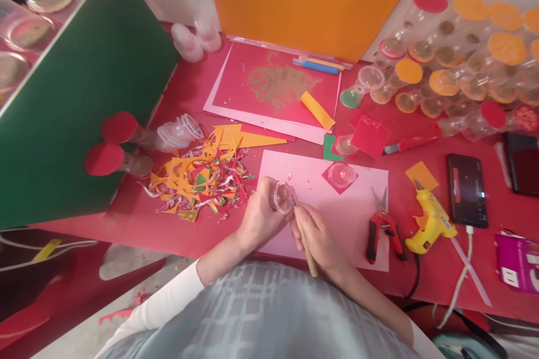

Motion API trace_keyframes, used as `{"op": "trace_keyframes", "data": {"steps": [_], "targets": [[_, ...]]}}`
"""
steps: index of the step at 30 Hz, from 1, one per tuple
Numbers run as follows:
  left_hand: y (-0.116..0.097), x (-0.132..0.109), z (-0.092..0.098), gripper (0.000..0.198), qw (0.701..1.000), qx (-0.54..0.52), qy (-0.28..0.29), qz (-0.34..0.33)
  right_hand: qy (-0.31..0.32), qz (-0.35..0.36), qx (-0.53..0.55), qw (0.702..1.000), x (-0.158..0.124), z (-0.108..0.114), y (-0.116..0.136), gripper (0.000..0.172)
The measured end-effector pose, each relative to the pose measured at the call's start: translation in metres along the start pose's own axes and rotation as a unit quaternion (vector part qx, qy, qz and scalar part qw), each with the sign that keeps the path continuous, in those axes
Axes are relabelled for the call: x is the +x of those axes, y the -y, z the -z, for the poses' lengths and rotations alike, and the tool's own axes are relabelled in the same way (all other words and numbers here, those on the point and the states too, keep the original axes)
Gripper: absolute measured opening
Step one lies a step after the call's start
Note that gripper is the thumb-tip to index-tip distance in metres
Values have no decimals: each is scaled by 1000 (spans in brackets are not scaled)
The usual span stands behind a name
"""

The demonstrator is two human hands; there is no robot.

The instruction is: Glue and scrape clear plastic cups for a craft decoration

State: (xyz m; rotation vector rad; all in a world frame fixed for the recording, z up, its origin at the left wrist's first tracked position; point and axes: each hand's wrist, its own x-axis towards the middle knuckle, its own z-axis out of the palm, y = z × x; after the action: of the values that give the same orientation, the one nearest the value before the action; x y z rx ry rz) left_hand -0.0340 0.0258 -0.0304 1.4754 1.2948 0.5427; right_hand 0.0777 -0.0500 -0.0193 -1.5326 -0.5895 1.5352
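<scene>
My left hand (260,213) is closed round a small clear plastic cup (282,197), its round rim turned up. In my right hand (315,231) is a slim tool with a wooden handle (310,259); its tip meets the rim's right side, and the kind of tip is too small to tell. Both hands are over a pink sheet (273,165) near the table's front edge. Just beyond them, a clear round cup (342,174) rests on a red paper square. Red-handled snips (382,224) lie on the sheet's right part, blades pointing away.
Orange and red paper scraps (202,174) are heaped to the left, beside stacked clear cups (179,133). A yellow glue gun (432,221) and a phone (466,190) lie right. Several clear cup pieces with coloured discs (444,84) stand at back right. A green board (96,84) rises left.
</scene>
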Motion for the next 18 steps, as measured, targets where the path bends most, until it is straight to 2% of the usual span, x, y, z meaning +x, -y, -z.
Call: {"op": "trace_keyframes", "data": {"steps": [9,18], "targets": [[-5,0,1,24,999,-20,-14,22,11,-12,11,1000,-3,2,1,39],[0,-2,1,22,999,-33,5,-8,10,-16,-8,1000,-1,1,2,40]]}}
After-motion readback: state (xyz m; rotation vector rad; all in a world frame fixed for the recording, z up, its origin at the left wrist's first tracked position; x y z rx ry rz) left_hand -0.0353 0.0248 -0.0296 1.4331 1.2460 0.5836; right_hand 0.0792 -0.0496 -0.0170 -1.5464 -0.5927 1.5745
